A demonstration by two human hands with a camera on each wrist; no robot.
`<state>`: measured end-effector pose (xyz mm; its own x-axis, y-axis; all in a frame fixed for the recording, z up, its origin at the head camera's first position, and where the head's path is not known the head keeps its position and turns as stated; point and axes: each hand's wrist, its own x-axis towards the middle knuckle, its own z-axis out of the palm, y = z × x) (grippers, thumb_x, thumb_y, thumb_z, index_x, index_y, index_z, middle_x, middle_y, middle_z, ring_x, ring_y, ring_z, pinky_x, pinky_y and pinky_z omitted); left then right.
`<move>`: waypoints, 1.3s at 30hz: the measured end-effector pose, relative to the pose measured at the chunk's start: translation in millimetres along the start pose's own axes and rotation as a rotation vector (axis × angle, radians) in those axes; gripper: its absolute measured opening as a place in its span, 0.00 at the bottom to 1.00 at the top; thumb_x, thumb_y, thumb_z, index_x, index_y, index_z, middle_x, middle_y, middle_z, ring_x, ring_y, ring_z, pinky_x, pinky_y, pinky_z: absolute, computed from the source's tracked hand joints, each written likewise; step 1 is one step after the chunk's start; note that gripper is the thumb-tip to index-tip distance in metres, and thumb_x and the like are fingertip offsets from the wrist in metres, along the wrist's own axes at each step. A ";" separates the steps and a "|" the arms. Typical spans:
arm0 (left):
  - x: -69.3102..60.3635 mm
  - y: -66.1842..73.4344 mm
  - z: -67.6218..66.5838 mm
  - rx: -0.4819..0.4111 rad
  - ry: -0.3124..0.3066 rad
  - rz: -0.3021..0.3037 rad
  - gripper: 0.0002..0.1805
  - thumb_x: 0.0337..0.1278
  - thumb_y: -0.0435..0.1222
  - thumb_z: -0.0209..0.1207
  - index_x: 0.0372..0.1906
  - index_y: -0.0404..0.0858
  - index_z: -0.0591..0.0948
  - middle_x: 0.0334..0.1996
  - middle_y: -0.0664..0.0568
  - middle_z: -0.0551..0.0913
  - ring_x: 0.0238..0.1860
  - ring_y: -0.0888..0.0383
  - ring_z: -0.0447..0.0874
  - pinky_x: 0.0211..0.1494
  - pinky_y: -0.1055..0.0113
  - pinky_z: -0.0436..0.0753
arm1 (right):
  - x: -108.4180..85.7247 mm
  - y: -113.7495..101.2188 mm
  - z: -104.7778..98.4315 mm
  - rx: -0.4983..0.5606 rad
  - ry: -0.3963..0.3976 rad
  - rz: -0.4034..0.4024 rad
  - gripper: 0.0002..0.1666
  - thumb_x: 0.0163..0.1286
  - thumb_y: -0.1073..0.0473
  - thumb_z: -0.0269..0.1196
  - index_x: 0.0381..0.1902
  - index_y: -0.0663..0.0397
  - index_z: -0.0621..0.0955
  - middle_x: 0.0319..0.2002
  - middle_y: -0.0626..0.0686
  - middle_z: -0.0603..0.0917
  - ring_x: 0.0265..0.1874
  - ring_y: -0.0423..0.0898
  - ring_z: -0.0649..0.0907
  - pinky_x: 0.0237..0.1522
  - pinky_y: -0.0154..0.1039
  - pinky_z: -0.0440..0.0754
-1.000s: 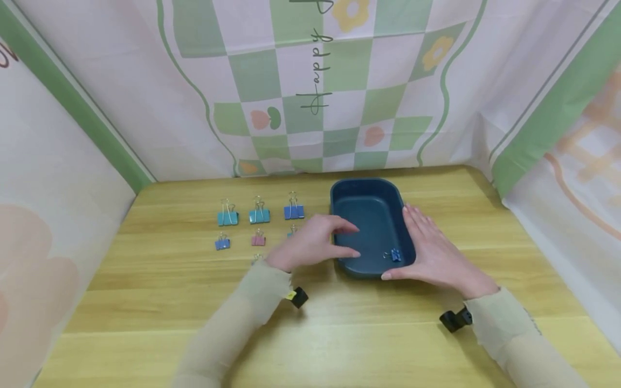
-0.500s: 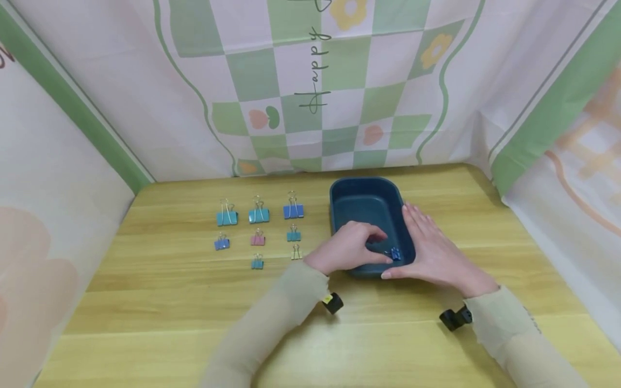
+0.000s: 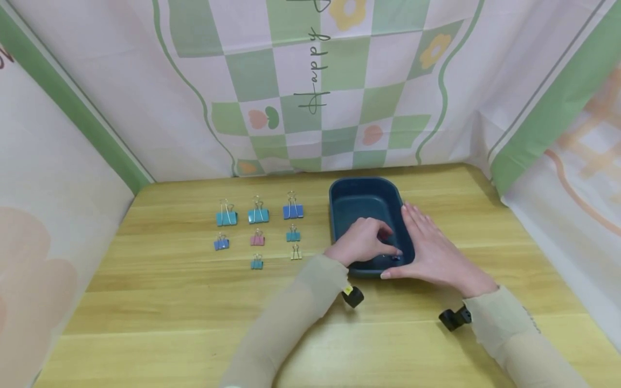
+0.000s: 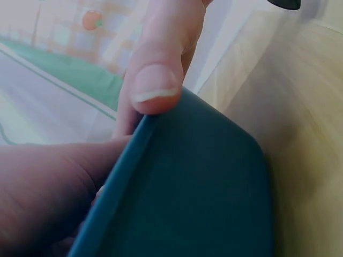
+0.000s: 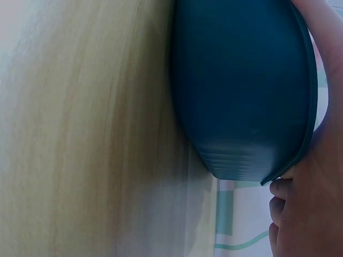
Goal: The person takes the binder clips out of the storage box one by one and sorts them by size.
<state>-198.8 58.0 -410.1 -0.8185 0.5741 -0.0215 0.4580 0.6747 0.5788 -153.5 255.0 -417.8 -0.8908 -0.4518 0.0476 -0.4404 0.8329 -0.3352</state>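
A dark blue tray point(image 3: 361, 200) sits on the wooden table. My left hand point(image 3: 361, 242) reaches over its left side into it. Inside, the thumb tip is over a small blue binder clip point(image 3: 395, 258), hiding most of it. A gap shows between thumb and bent index finger. My right hand point(image 3: 436, 256) rests against the tray's right side, fingers straight along the wall and thumb at the near rim. That thumb point(image 4: 155, 88) shows at the rim in the left wrist view. In the right wrist view, the hand point(image 5: 316, 198) lies along the tray's edge point(image 5: 308, 107).
Left of the tray are binder clips in rows: larger teal point(image 3: 226, 217), teal point(image 3: 258, 215) and blue point(image 3: 293, 211) ones at the back. Smaller blue point(image 3: 221, 244), pink point(image 3: 257, 240), teal point(image 3: 293, 236), yellow point(image 3: 296, 255) and teal point(image 3: 257, 264) ones lie nearer.
My left hand has moved right, from the tray's left rim to the blue binder clip inside, uncovering the clips on the table. My right hand has stayed at the tray.
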 end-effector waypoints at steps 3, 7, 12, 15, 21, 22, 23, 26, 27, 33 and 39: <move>1.6 0.4 4.0 -0.019 0.001 -0.036 0.26 0.55 0.53 0.73 0.54 0.43 0.87 0.46 0.60 0.87 0.44 0.68 0.82 0.46 0.78 0.77 | 0.0 0.0 0.1 0.000 0.005 -0.004 0.85 0.51 0.21 0.70 0.80 0.65 0.36 0.80 0.65 0.38 0.79 0.59 0.41 0.77 0.52 0.37; 3.2 -0.3 9.8 -0.015 0.003 -0.055 0.25 0.55 0.54 0.73 0.52 0.43 0.88 0.45 0.60 0.88 0.45 0.66 0.82 0.47 0.77 0.78 | 0.1 0.1 0.5 0.000 0.012 -0.008 0.85 0.50 0.21 0.70 0.80 0.64 0.37 0.80 0.66 0.39 0.79 0.59 0.42 0.77 0.52 0.38; 3.7 -0.5 12.8 -0.025 0.010 -0.069 0.23 0.55 0.52 0.73 0.49 0.42 0.89 0.42 0.60 0.88 0.41 0.68 0.83 0.44 0.78 0.78 | -0.3 0.7 1.0 0.007 0.015 -0.007 0.85 0.50 0.21 0.70 0.80 0.64 0.37 0.80 0.66 0.39 0.79 0.59 0.42 0.77 0.53 0.38; 3.2 -0.4 13.0 -0.034 0.005 -0.080 0.18 0.56 0.50 0.74 0.46 0.43 0.89 0.38 0.61 0.88 0.36 0.70 0.81 0.39 0.79 0.78 | -0.6 1.1 1.3 0.012 0.013 -0.005 0.85 0.50 0.21 0.70 0.80 0.64 0.36 0.80 0.65 0.39 0.79 0.59 0.42 0.77 0.53 0.38; 2.6 -0.4 12.5 -0.030 -0.004 -0.085 0.08 0.58 0.47 0.73 0.34 0.48 0.90 0.27 0.67 0.84 0.30 0.72 0.78 0.37 0.79 0.76 | 0.0 1.0 1.9 0.019 0.015 -0.005 0.85 0.50 0.21 0.71 0.80 0.63 0.36 0.80 0.65 0.39 0.79 0.59 0.42 0.77 0.53 0.39; 2.7 -0.4 12.7 -0.025 -0.004 -0.084 0.07 0.58 0.46 0.73 0.34 0.48 0.90 0.27 0.67 0.84 0.30 0.72 0.78 0.37 0.80 0.76 | 0.0 0.8 1.8 0.020 0.015 -0.004 0.85 0.50 0.21 0.71 0.80 0.63 0.36 0.80 0.65 0.39 0.79 0.59 0.42 0.77 0.53 0.39; 3.1 -0.4 13.2 -0.018 -0.002 -0.080 0.06 0.59 0.46 0.72 0.34 0.48 0.90 0.26 0.68 0.84 0.30 0.73 0.78 0.37 0.80 0.76 | -0.1 0.6 1.7 0.021 0.015 -0.004 0.85 0.50 0.21 0.71 0.80 0.63 0.36 0.80 0.65 0.39 0.79 0.59 0.42 0.77 0.53 0.39; 3.6 0.4 13.5 -0.008 0.005 -0.082 0.05 0.62 0.44 0.70 0.34 0.48 0.90 0.26 0.68 0.83 0.30 0.72 0.77 0.38 0.79 0.76 | -0.4 0.2 0.9 0.027 0.015 -0.004 0.85 0.50 0.21 0.71 0.80 0.63 0.36 0.80 0.64 0.38 0.79 0.59 0.42 0.77 0.53 0.39; 3.9 0.7 13.7 -0.005 0.008 -0.083 0.05 0.63 0.44 0.70 0.34 0.49 0.90 0.26 0.68 0.83 0.30 0.72 0.77 0.38 0.79 0.76 | -0.2 0.2 0.8 0.029 0.015 -0.004 0.85 0.50 0.21 0.71 0.80 0.63 0.36 0.81 0.64 0.37 0.79 0.59 0.42 0.77 0.53 0.39; 4.0 -0.6 12.5 -0.020 0.032 -0.051 0.07 0.64 0.42 0.69 0.29 0.51 0.87 0.23 0.71 0.79 0.29 0.72 0.75 0.37 0.77 0.74 | -0.3 0.7 0.2 0.036 0.009 -0.004 0.85 0.51 0.21 0.71 0.80 0.63 0.36 0.81 0.62 0.36 0.79 0.59 0.41 0.77 0.53 0.39; 3.4 -3.5 10.8 -0.092 0.070 0.012 0.09 0.62 0.40 0.70 0.26 0.51 0.85 0.21 0.72 0.79 0.27 0.73 0.75 0.35 0.78 0.73 | -0.4 -0.3 0.0 0.031 0.005 -0.001 0.84 0.51 0.21 0.70 0.80 0.63 0.36 0.81 0.60 0.35 0.79 0.59 0.41 0.77 0.53 0.39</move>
<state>-199.4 62.6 -421.0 -0.8366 0.5463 0.0410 0.4372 0.6207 0.6508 -153.0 254.9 -417.7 -0.8908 -0.4513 0.0531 -0.4381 0.8218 -0.3644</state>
